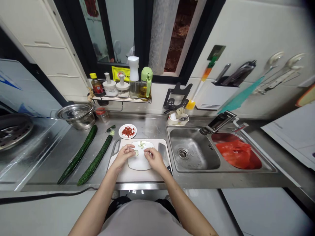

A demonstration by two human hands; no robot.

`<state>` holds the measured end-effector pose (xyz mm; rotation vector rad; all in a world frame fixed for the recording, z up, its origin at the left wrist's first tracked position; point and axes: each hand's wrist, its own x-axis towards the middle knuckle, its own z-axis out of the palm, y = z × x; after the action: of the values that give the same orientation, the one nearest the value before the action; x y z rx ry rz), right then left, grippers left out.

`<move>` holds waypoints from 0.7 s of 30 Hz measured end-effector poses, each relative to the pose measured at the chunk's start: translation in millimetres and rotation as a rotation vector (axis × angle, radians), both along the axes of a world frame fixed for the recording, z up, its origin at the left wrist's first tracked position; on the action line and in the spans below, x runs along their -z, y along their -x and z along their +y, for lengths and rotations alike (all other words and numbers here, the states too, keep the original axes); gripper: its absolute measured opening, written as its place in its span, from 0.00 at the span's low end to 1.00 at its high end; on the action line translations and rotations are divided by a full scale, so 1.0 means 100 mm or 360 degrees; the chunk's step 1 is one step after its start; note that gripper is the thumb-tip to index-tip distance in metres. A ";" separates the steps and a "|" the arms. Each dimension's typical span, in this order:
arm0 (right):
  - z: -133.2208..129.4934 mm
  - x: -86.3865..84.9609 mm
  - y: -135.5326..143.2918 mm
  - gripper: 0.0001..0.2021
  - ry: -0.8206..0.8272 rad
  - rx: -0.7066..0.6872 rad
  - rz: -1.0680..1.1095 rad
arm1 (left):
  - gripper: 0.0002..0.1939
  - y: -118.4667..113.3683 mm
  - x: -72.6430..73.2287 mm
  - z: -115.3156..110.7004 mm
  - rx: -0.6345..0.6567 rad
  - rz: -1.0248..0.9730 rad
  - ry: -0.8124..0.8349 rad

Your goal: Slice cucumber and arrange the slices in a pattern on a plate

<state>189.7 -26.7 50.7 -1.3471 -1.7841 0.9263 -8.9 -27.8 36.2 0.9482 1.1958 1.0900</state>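
A white square plate [140, 165] lies on the cutting board [125, 178]. Near its far edge, thin curved cucumber pieces [141, 144] form a small pinwheel. My left hand [124, 156] is over the plate's left side, its fingertips closed on a round cucumber slice [136, 153]. Across from it, my right hand [155, 159] is over the plate's right side with thumb and fingers pinched together; whatever they may hold is too small to make out. A knife [163, 153] with a broad blade rests along the board's right side, partly behind my right hand.
Two whole cucumbers [97, 159] lie left of the board, with cucumber ends [112, 132] behind them. A small dish [120, 131] holds chopped red bits. The sink [194, 166] is to the right, with a red bag [235, 152] in its second basin. A steel pot [85, 123] stands back left.
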 end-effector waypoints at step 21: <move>0.20 -0.01 -0.05 0.04 0.0145 -0.0094 0.0320 | 0.29 -0.26 0.04 0.08 0.0029 0.0245 0.0200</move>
<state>195.1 -6.5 51.6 -1.2157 -1.6527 1.1451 17.0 -20.2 32.1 0.9571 1.3626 0.9292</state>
